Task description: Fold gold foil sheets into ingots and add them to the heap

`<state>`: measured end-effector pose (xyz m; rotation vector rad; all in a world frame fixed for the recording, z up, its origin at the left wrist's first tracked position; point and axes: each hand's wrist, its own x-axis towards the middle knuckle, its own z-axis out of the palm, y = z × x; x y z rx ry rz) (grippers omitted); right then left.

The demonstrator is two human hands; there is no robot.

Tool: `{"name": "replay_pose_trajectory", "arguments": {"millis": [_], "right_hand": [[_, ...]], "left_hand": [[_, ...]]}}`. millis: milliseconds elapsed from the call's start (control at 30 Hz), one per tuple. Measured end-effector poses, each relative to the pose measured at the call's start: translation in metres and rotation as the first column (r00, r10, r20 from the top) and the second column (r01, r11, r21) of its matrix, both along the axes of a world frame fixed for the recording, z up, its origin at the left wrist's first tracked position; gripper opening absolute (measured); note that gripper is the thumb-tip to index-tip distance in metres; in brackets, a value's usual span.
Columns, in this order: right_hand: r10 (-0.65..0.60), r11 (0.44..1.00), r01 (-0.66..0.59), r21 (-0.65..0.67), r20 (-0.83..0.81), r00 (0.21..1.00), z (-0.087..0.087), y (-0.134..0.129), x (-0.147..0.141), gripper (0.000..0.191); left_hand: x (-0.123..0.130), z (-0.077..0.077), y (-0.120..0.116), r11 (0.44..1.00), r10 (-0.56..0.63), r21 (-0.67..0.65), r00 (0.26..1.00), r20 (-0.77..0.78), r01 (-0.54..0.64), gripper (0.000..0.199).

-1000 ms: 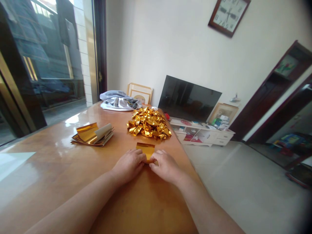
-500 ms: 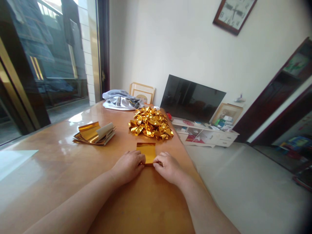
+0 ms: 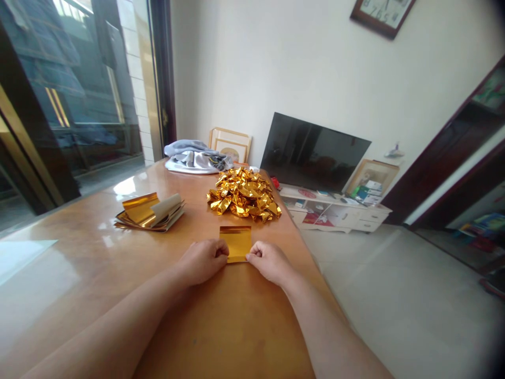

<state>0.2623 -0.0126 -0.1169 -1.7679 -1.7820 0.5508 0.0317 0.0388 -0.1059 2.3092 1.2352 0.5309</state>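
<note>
A small gold foil sheet point(image 3: 238, 243) lies on the wooden table between my hands, its near edge folded in a narrow strip. My left hand point(image 3: 207, 260) pinches the sheet's near left corner, fingers curled. At the near right corner, my right hand point(image 3: 270, 260) grips the edge between thumb and fingers. Beyond the sheet rises a pile of folded gold foil pieces point(image 3: 244, 195). To the left sits a stack of gold sheets point(image 3: 148, 213), the top ones curling up.
The wooden table point(image 3: 232, 326) has its right edge beside my right forearm. Folded grey-blue cloth point(image 3: 195, 160) lies at the far end. A pale sheet point(image 3: 23, 255) is at the left. A television point(image 3: 313, 152) stands beyond on a white cabinet point(image 3: 339, 213).
The fingers of both hands have shifted at the near corners, and the folded strip along the sheet's near edge shows more clearly. The camera view has moved slightly.
</note>
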Motion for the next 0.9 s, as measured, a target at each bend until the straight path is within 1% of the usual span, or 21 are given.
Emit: {"name": "replay_pose_trajectory", "arguments": {"millis": [133,400,600,700,900], "right_hand": [[0.007,1.000,-0.007,-0.006,-0.030,1.000,-0.001,0.003,0.001,0.014],[-0.011,1.000,0.011,0.006,-0.017,1.000,0.001,0.001,0.001,0.013],[0.006,1.000,-0.006,0.012,-0.027,1.000,0.002,-0.001,0.002,0.012],[0.008,1.000,-0.007,0.013,-0.034,0.999,-0.001,0.000,0.002,0.014],[-0.004,1.000,0.002,-0.024,-0.071,0.997,-0.005,0.003,0.003,0.013]], "left_hand": [[-0.001,-0.002,0.004,1.000,-0.009,-0.016,0.999,0.044,0.010,0.015],[-0.001,0.009,0.004,0.997,-0.034,-0.060,0.999,0.039,0.037,0.014],[-0.001,0.008,0.009,0.994,-0.063,-0.089,0.997,0.052,0.068,0.015],[-0.001,0.007,0.011,0.993,-0.066,-0.097,0.996,0.066,0.072,0.017],[-0.001,0.003,0.014,0.994,-0.072,-0.077,0.997,0.041,0.075,0.017]]}}
